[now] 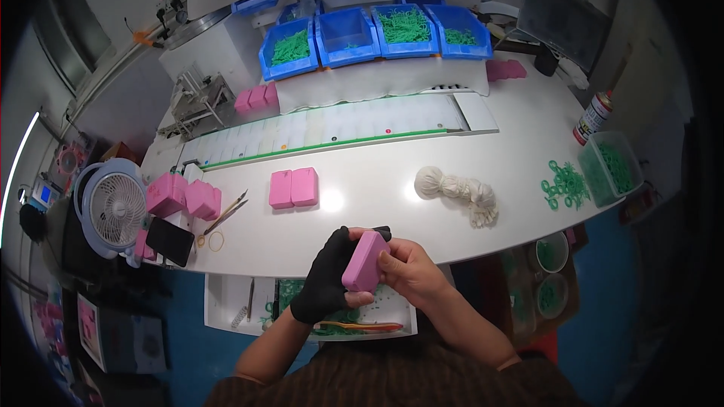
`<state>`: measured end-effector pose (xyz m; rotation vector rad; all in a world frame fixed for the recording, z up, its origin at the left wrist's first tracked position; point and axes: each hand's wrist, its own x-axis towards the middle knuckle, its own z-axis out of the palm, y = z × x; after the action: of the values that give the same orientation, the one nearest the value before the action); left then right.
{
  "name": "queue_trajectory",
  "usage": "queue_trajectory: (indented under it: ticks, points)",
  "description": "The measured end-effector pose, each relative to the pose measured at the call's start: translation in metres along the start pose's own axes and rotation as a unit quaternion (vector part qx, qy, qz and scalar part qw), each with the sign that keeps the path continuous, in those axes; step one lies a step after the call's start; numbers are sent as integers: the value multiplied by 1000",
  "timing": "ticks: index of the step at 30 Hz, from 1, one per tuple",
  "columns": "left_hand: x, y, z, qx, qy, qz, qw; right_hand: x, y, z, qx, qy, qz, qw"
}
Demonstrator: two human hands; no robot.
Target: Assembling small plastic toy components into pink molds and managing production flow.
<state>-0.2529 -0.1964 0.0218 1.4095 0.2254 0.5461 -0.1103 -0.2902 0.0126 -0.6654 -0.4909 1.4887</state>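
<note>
Left hand: the left hand [326,280] wears a black glove and its fingers are curled around the left side of a pink block [364,261], gripping it.
Right hand: the right hand [409,270] is bare; its fingers are closed on the right side and the lower edge of the same block, with the thumb on the front face.
Pink block: it is held between both hands, tilted, just in front of the near edge of the white table [377,181].
Beyond the fingers: a pair of pink blocks [292,187] lies flat on the table, touching each other.
Right of the fingers, farther: a white bundle of cord [458,189], and well apart a heap of green rings [566,185] beside a clear box [612,168].
Left of the fingers: more pink blocks [184,197], a rubber band [216,240] and a small fan [113,209].
Under the hands: a tray [226,303] with green parts.
</note>
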Motion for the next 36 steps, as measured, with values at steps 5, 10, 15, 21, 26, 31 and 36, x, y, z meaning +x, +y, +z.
queue_trajectory:
  ticks: [5,10,15,21,26,31,36]
  points:
    - [83,5,-32,74,17,16,997,8,-10,-31,-187,146,-53,970]
    - [193,-24,-112,472,50,38,879,-2,-15,-57,-271,192,-150,931]
    - [249,-49,-158,624,-14,67,778,-3,-19,-65,-277,176,-171,929]
    - [244,-46,-167,605,6,41,795,-15,-24,-78,-303,203,-147,919]
    - [208,0,-225,584,136,27,799,-12,-22,-84,-294,197,-148,923]
    - [208,11,-357,678,312,29,665,-12,-14,-84,-314,219,-157,910]
    - [242,2,-400,715,280,-205,607,-16,-17,-79,-371,202,-143,895]
